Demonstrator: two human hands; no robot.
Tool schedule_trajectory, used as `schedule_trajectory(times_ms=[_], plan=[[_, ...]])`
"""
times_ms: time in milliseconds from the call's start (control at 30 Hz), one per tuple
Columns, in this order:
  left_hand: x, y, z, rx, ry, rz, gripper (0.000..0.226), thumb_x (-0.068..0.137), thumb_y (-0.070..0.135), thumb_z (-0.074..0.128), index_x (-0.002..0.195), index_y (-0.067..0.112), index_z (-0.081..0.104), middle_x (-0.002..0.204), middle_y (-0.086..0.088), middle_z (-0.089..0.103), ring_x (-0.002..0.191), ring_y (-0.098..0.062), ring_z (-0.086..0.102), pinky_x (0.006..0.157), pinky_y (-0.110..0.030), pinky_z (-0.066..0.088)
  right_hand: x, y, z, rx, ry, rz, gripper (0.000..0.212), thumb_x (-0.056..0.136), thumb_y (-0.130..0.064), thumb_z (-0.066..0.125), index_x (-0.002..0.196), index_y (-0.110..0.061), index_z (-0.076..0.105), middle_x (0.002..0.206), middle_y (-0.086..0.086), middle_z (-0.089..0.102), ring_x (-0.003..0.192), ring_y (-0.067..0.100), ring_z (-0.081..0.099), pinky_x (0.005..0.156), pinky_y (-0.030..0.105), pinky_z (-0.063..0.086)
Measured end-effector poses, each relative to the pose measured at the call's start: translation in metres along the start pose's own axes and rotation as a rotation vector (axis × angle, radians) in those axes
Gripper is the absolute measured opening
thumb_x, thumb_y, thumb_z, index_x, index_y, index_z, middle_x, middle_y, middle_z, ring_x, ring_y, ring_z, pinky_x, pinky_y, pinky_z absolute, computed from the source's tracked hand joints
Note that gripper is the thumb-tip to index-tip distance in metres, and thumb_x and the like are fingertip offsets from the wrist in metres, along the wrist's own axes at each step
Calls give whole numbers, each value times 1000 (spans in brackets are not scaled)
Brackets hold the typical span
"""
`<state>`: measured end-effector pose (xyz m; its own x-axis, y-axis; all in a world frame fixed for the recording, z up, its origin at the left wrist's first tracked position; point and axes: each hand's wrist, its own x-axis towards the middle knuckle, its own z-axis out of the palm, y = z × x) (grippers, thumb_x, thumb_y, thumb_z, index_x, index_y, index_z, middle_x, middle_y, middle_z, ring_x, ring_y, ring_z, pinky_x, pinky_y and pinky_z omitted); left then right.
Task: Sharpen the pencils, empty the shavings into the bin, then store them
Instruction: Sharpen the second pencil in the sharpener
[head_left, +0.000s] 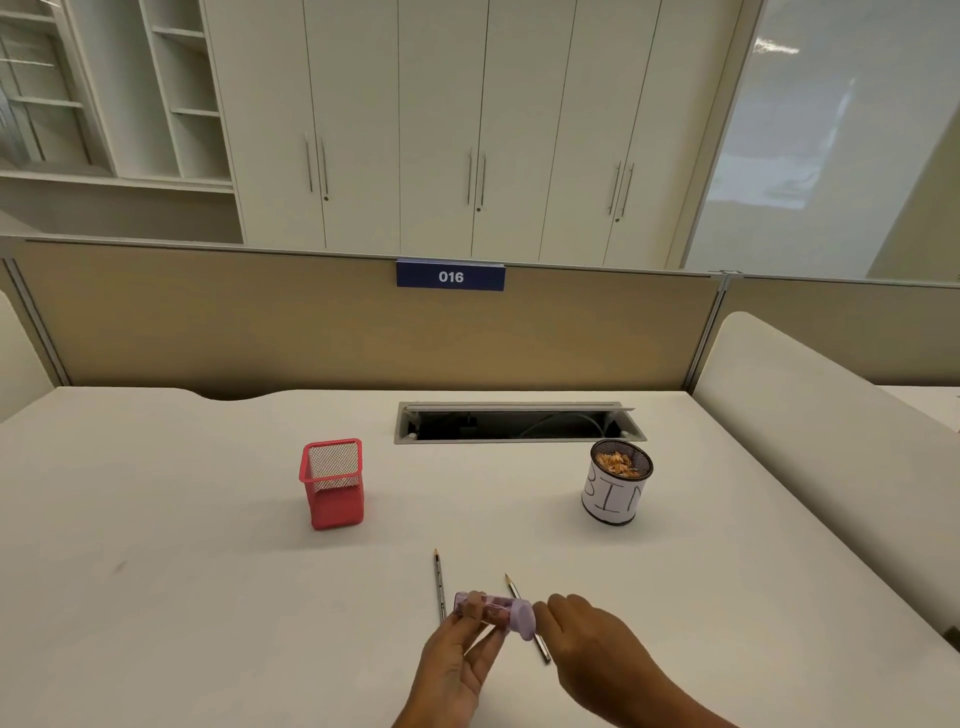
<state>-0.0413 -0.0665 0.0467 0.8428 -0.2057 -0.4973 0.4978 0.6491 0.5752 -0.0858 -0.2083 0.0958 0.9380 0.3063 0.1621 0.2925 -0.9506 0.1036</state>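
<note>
My left hand (457, 660), low in the middle of the frame, grips the clear purple plastic sharpener (491, 612) between thumb and fingers, lifted a little off the white desk (208, 571) and lying on its side. Brownish shavings show through its barrel, and its lilac cap (524, 621) faces right. My right hand (589, 642) comes in from the lower right with its fingers curled, the fingertips (545, 609) right at the cap. I cannot tell whether they are pinching it or only touching.

Two thin grey pencils lie on the desk under my hands, points toward the top of the frame. The left pencil (440, 582) runs nearly straight up the picture. The right pencil (543, 652) slants and is partly hidden behind the sharpener.

Further up, left of centre, stands the red square wire-mesh pencil holder (335, 506). At the right stands the round black mesh cup wrapped in white paper lettered "BIN" (613, 501), with wood shavings (615, 461) inside it. Behind them a cable slot (519, 425) lies open in the desk, and a blue "016" sign (450, 276) sits on the tan partition.
</note>
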Motion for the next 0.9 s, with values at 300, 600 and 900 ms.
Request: schedule_trajectory(times_ms=[300,600,900], plan=[[-2,19,-4,129,-139,-11,13,89,5,51,89,-1,63,71,-13,74,62,-22,72,60,-26,59,12,5,-11,1537,-508,801,49,91,-9,40,46,-19,55,36,-9,32,29,4,22,30,13,16],[3,22,-9,112,-90,-2,12,89,2,52,89,-4,62,69,-15,73,67,-27,70,58,-28,59,17,-3,-11,1145,-458,579,19,93,-34,47,84,-17,50,61,-6,55,48,4,43,46,14,32],[4,18,-9,60,-44,26,13,89,4,53,85,-4,63,71,-16,74,62,-24,72,52,-25,59,11,-14,-4,126,-104,93,22,54,-24,84,72,-21,70,64,-7,66,55,10,59,50,16,40]])
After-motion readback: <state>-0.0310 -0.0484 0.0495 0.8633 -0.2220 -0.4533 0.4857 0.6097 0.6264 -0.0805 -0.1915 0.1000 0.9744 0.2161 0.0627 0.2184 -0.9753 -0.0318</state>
